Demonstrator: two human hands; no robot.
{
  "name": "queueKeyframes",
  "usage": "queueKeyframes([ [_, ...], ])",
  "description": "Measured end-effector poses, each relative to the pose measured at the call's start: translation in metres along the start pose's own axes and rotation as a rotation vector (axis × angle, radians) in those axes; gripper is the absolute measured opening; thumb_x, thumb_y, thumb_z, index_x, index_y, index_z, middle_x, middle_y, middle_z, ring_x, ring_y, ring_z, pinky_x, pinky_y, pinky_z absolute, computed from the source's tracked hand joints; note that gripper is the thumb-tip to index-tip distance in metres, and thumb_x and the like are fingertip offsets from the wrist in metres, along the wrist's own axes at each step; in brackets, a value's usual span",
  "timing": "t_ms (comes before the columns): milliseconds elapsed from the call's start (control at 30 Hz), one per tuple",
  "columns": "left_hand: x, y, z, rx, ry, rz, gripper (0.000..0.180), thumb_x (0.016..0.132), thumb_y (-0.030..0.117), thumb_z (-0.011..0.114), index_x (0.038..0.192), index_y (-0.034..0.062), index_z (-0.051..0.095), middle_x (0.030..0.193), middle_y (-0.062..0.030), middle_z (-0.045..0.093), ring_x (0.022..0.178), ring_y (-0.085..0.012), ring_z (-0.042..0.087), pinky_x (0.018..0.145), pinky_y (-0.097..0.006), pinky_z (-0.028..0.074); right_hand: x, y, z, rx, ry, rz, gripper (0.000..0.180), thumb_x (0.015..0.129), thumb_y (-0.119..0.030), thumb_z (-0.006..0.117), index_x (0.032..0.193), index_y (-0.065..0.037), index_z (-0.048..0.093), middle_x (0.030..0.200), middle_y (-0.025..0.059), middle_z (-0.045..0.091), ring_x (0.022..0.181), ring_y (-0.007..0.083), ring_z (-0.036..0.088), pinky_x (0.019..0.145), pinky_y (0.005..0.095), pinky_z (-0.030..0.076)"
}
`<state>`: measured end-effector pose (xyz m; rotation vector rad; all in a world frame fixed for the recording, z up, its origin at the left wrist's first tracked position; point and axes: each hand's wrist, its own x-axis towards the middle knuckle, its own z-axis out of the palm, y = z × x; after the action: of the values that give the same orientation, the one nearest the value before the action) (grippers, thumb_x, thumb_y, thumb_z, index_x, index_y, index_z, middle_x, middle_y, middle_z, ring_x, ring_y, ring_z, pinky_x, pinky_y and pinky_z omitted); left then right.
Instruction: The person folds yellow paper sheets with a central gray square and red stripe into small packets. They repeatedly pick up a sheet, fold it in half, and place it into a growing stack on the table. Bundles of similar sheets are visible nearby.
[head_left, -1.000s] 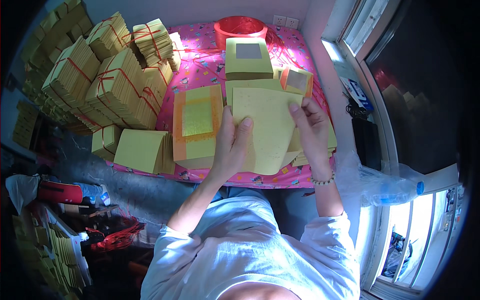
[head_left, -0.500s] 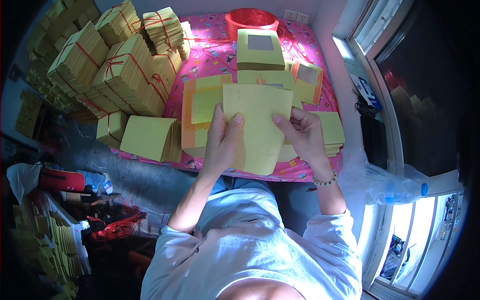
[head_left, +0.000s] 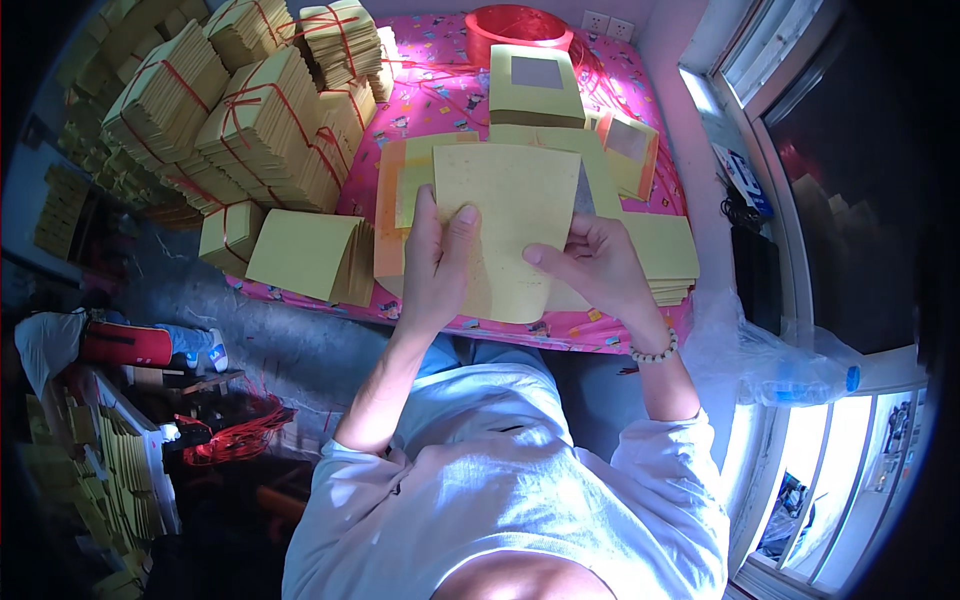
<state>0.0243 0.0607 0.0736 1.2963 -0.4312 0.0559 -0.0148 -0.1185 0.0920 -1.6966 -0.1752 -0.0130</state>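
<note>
A yellow paper sheet [head_left: 507, 225] is held up in front of me over the bed-like surface, its lower part slightly curled. My left hand [head_left: 437, 262] grips its left edge, thumb on the front and fingers behind. At the opposite edge my right hand [head_left: 602, 262], with a beaded bracelet on its wrist, pinches the sheet between thumb and curled fingers. Behind it, partly hidden, lie a yellow stack with an orange edge [head_left: 389, 228] and more yellow paper. Farther back stands a yellow stack with a grey rectangle on top [head_left: 538, 100].
Tied yellow paper bundles [head_left: 262, 125] are piled at the left. Folded yellow paper [head_left: 300, 255] lies near the front edge; another yellow stack [head_left: 660, 247] is at right. A red tub [head_left: 518, 28] stands at the back of the pink patterned cover [head_left: 425, 110]. Red strings [head_left: 235, 430] lie lower left.
The sheet has risen slightly and shifted relative to the stacks behind. My right thumb has slid lower and inward across its front. The whole view has moved a little.
</note>
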Motion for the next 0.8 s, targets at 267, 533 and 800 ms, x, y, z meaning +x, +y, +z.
queueKeyframes([
  [267,0.0,0.001,-0.003,0.114,0.044,0.1,0.021,0.098,0.013,0.044,0.114,-0.0006,0.041,0.101,-0.0084,0.057,0.094,-0.0097,0.053,0.08,-0.025,0.044,0.0,0.009,0.005,-0.011,0.014,-0.022,0.023,0.086,-0.011,0.067,0.101,0.006,0.065,0.084,0.0053,0.069,0.071,0.0042,0.06,0.062,0.0198,0.05],
  [533,-0.005,0.006,-0.012,0.033,0.116,0.047,0.027,0.097,0.012,0.047,0.121,0.002,0.043,0.112,-0.0067,0.054,0.103,-0.0105,0.051,0.089,-0.026,0.041,-0.003,0.007,0.011,-0.145,0.032,0.044,0.02,0.086,-0.01,0.067,0.098,0.005,0.066,0.071,-0.0019,0.061,0.064,0.0008,0.052,0.056,0.0174,0.042],
  [800,-0.004,0.01,-0.021,0.236,0.261,0.158,0.027,0.097,0.015,0.046,0.116,-0.0037,0.039,0.089,-0.0154,0.061,0.085,-0.0165,0.061,0.07,-0.03,0.047,-0.004,0.0,0.023,-0.105,-0.006,0.091,0.012,0.086,-0.009,0.066,0.092,0.002,0.066,0.07,-0.003,0.06,0.062,0.0002,0.051,0.056,0.0158,0.04],
])
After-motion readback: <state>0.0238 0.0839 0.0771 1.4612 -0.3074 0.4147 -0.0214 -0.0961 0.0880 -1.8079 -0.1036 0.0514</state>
